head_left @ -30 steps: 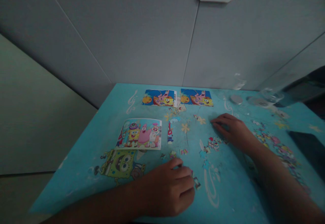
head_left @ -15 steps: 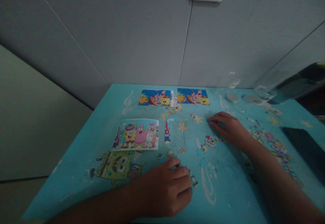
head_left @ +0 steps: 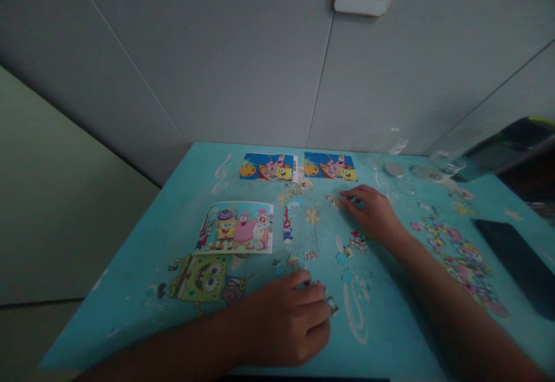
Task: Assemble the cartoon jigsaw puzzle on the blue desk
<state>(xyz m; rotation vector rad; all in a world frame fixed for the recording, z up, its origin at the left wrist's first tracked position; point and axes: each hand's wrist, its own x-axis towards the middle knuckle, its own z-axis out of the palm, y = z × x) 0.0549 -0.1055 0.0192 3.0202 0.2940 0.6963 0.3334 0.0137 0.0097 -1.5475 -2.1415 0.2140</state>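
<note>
My left hand [head_left: 288, 318] rests low over the table, fingers curled beside several loose puzzle pieces [head_left: 310, 255]; whatever its fingertips hold is hidden. Farther right, my right hand [head_left: 368, 208] has thumb and forefinger pinched close to a small piece [head_left: 330, 198]; what is between the tips is too small to tell. A picture card with cartoon figures [head_left: 236, 227] lies left of a narrow joined strip of pieces [head_left: 288, 223]. More pieces [head_left: 358, 241] lie just below my right hand.
Two blue picture cards, left [head_left: 267, 167] and right [head_left: 330, 166], lie near the wall. A large heap of pieces [head_left: 466, 260] and a dark flat object [head_left: 515, 263] are at right. A round lid [head_left: 393, 169] and clear containers stand at the back right.
My right hand has moved left and slightly back, closer to the small piece. My left hand has barely moved. The camera view has shifted slightly.
</note>
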